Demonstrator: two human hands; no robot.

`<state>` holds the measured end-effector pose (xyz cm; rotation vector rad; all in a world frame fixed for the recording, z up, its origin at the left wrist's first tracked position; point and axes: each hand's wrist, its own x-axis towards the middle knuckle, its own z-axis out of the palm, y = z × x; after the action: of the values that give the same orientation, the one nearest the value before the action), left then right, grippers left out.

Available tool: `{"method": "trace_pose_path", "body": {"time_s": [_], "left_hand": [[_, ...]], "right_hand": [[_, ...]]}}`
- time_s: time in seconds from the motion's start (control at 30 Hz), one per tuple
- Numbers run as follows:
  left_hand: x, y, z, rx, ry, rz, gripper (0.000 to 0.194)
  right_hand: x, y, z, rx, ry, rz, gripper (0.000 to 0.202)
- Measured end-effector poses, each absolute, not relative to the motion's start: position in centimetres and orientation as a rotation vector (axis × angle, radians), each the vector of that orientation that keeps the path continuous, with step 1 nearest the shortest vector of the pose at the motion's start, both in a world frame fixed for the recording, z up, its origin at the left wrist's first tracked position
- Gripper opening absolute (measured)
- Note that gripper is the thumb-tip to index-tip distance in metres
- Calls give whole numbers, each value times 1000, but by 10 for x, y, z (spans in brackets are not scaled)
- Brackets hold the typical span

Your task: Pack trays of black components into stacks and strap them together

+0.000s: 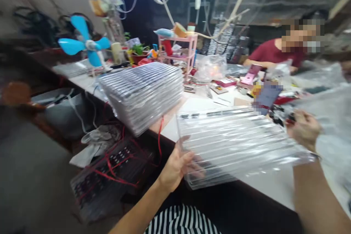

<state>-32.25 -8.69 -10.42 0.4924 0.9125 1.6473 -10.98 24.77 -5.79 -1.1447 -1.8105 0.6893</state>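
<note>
My left hand [178, 166] grips the near left corner of a clear ribbed plastic tray [227, 139], thumb on top and fingers underneath. The tray is tilted over the front edge of the table, with a few dark pieces in the grooves along its far left edge. Beyond the tray's right end, my right hand [304, 128] has its fingers curled together beside a cluster of small black and red parts [278, 115]. What those fingers hold is too blurred to make out. A tall stack of similar clear trays [145, 91] stands to the left.
A blue-bladed fan [90, 45] and a pink shelf [178, 49] stand behind the stack. A person in a dark red shirt [270, 53] sits across the table. Clear plastic bags [329, 106] lie at right. Below left, red straps [109, 175] cross another tray holding dark parts.
</note>
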Motion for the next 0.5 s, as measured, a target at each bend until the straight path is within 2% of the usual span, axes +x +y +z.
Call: {"method": "trace_pose_path", "body": {"time_s": [0.1,0.17,0.27,0.33,0.43,0.5], "left_hand": [[-333,-84,-114,438,1125,1522,62],[-345,-82,-120,418,1336,1506,67],[-365,-84,-129,579,1857,1531,79],[-377,-90,-133,816,2291,1465,74],[-384,-105,-140,1306,2587,1163,64],[-382,-113,-145,1603,2488,910,71]], "right_hand": [[-101,258,-75,-1154,-1567,819,44],[-108,263,-85,-1114,-1549,938,49],[-118,266,-97,-1080,-1585,1045,56],[-121,265,-102,-1079,-1652,1079,56],[-123,265,-108,-1101,-1779,1100,53],[-125,266,-113,-1123,-1843,1088,49]]}}
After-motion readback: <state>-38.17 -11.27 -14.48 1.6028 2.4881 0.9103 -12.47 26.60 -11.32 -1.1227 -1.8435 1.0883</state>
